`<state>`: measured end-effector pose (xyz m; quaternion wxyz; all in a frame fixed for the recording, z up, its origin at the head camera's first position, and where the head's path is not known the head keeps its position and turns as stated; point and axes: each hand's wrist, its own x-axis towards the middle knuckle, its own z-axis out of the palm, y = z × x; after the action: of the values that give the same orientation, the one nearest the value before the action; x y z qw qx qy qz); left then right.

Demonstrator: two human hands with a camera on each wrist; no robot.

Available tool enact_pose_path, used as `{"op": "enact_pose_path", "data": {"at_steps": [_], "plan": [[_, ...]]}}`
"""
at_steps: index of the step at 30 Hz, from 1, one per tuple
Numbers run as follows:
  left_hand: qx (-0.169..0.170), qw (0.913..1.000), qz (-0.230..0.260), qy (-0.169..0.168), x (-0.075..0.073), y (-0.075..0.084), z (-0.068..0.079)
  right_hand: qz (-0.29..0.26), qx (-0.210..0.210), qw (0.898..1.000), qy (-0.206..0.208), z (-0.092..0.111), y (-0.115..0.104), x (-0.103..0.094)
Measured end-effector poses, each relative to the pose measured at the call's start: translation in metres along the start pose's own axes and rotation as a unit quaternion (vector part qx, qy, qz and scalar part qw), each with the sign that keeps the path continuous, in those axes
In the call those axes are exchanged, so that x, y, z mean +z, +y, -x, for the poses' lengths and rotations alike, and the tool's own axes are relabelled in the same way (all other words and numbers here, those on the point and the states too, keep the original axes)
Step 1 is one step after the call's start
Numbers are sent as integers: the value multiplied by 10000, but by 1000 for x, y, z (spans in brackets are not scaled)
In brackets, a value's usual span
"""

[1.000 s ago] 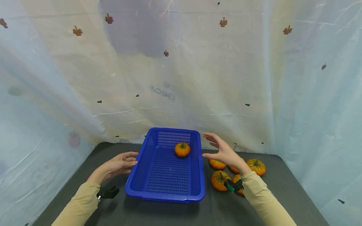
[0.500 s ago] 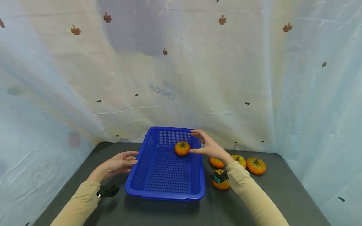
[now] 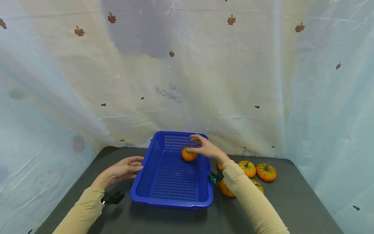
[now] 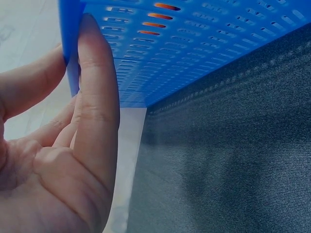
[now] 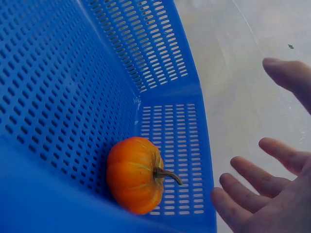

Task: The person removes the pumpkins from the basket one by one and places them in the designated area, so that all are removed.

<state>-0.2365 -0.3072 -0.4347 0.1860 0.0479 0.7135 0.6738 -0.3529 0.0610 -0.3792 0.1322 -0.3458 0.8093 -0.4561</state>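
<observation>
A blue plastic basket (image 3: 172,182) with slotted walls stands on the dark table. Its left rim is pinched between the thumb and fingers of my left hand (image 3: 124,169); in the left wrist view the fingers (image 4: 97,97) lie along the outer wall. One small orange pumpkin (image 3: 188,156) sits inside, near the far right corner, its curved stem visible in the right wrist view. My right hand (image 3: 207,149) reaches over the basket's right rim, above the pumpkin. Its thumb and fingers are spread apart and hold nothing. The right wrist view shows the hand apart from the pumpkin (image 5: 133,174).
Several more small pumpkins (image 3: 266,172) lie on the table (image 3: 292,201) right of the basket, some partly hidden by my right sleeve. A pale plastic curtain (image 3: 222,81) hangs behind the table and at both sides.
My right hand has moved left from beside the basket, over its right rim, to above the pumpkin inside. The left hand stays on the left rim.
</observation>
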Motion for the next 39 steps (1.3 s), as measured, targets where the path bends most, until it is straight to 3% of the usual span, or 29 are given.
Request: {"op": "enact_pose_path", "data": {"at_steps": [5,11,14,39], "plan": [[-11,10000,-58,51,0,0,0,-90,598,9981,109,-8,0,5],[-29,9998,-146,93,2,1,2,-942,1256,9876,92,-22,3,11],[-30,9999,-124,111,4,1,2,-1106,1450,9832,109,-29,7,14],[-40,9998,-120,137,3,2,2,-545,1803,9810,469,-44,11,25]]}}
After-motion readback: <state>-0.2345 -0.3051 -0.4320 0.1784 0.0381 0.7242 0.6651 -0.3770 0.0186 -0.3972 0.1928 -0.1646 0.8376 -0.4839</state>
